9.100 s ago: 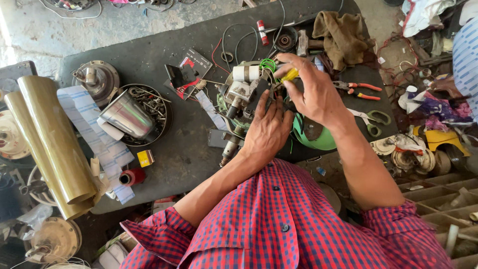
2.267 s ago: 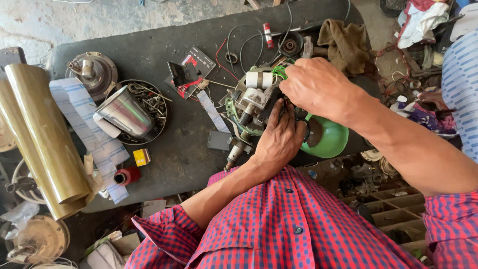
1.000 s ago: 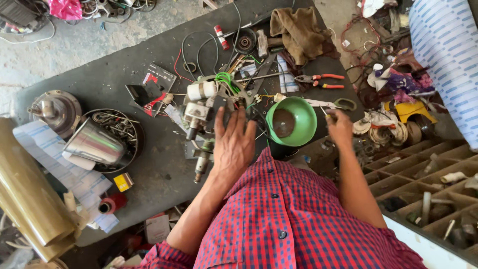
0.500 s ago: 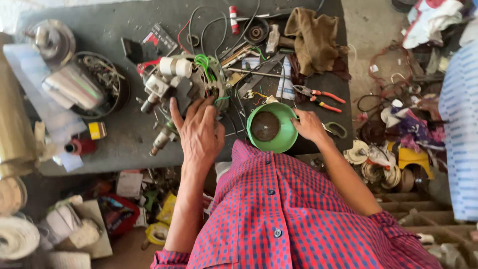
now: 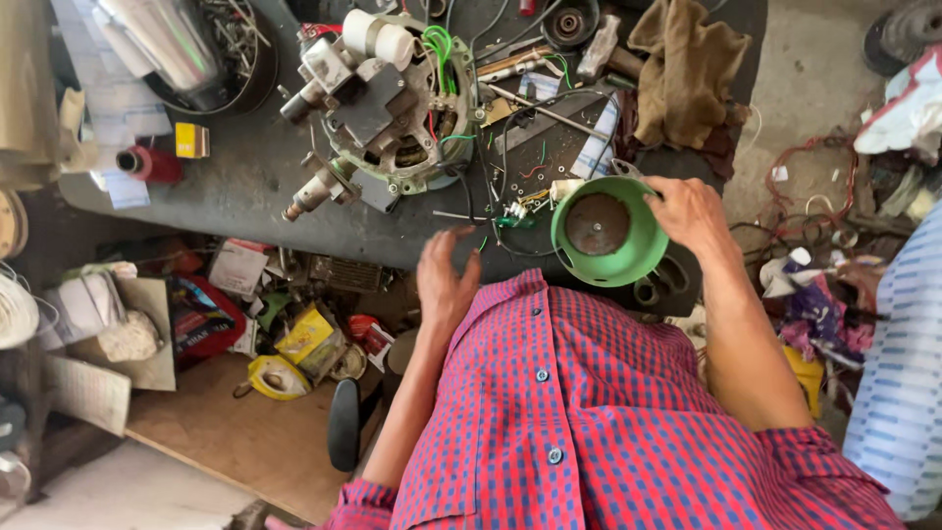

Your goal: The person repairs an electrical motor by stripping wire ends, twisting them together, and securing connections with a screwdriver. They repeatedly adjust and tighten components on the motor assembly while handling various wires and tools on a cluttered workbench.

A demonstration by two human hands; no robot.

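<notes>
Your right hand (image 5: 695, 211): fingers closed on the rim of the green bowl (image 5: 599, 232), which sits at the near edge of the dark surface (image 5: 235, 191).
Your left hand (image 5: 446, 275): open, fingers spread, holding nothing, hovering at the surface's near edge.
Motor assembly (image 5: 388, 108): on the surface beyond your left hand, green wires on top.
Brown rag (image 5: 687, 74): lying beyond the bowl.

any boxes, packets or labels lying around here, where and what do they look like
small box: on the bench's left part, yellow and black
flat packet: under the bench, red and dark
carton: under the bench beside it, yellow, crumpled
paper sheets: bench's left end, white, printed
</notes>
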